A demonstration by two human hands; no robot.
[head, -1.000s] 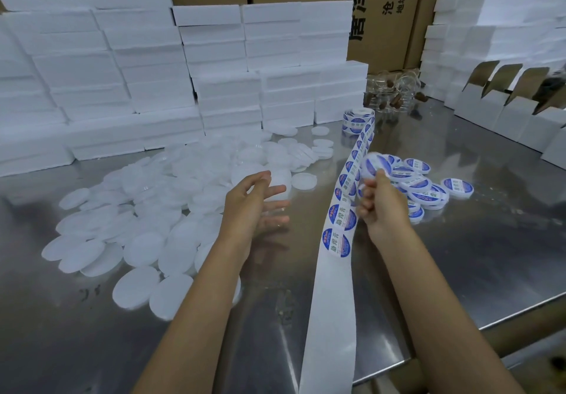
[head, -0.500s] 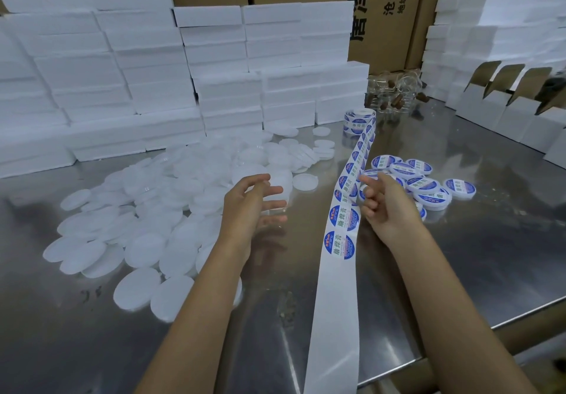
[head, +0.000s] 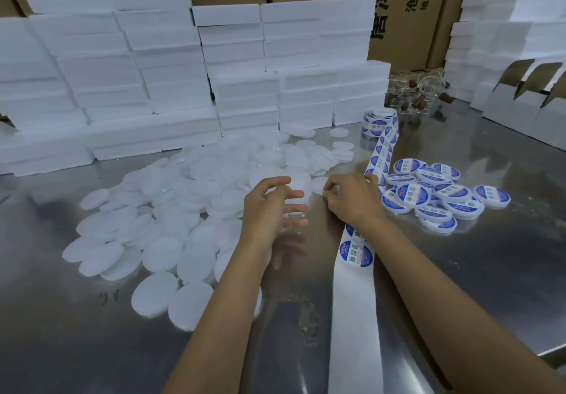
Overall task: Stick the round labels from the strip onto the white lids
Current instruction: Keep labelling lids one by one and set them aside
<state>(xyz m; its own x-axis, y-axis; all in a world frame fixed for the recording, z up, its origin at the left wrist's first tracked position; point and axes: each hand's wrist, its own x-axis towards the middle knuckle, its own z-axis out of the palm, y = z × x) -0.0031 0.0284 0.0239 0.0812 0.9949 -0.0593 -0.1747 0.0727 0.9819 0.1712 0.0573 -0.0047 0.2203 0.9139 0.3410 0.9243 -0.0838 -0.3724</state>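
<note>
A long white backing strip (head: 355, 317) with round blue-and-white labels (head: 356, 254) runs from a roll (head: 378, 122) toward me across the steel table (head: 474, 271). Several plain white lids (head: 183, 209) lie heaped to the left. Several labelled lids (head: 428, 197) sit in a pile right of the strip. My left hand (head: 272, 206) hovers over the near edge of the plain lids with fingers spread and nothing in it. My right hand (head: 352, 200) reaches across the strip. Its curled fingertips pinch something small and pale, seemingly a peeled label, next to a plain lid (head: 318, 183).
Stacks of white foam boxes (head: 153, 87) wall the back and left. Brown cardboard cartons (head: 407, 10) stand behind them. Small glass jars (head: 419, 96) and open white cartons (head: 520, 93) are at the back right. The table's front edge is at the lower right.
My right hand put a labelled lid on the pile, went to the strip, then crossed leftward over it toward my left hand. The left hand barely moved.
</note>
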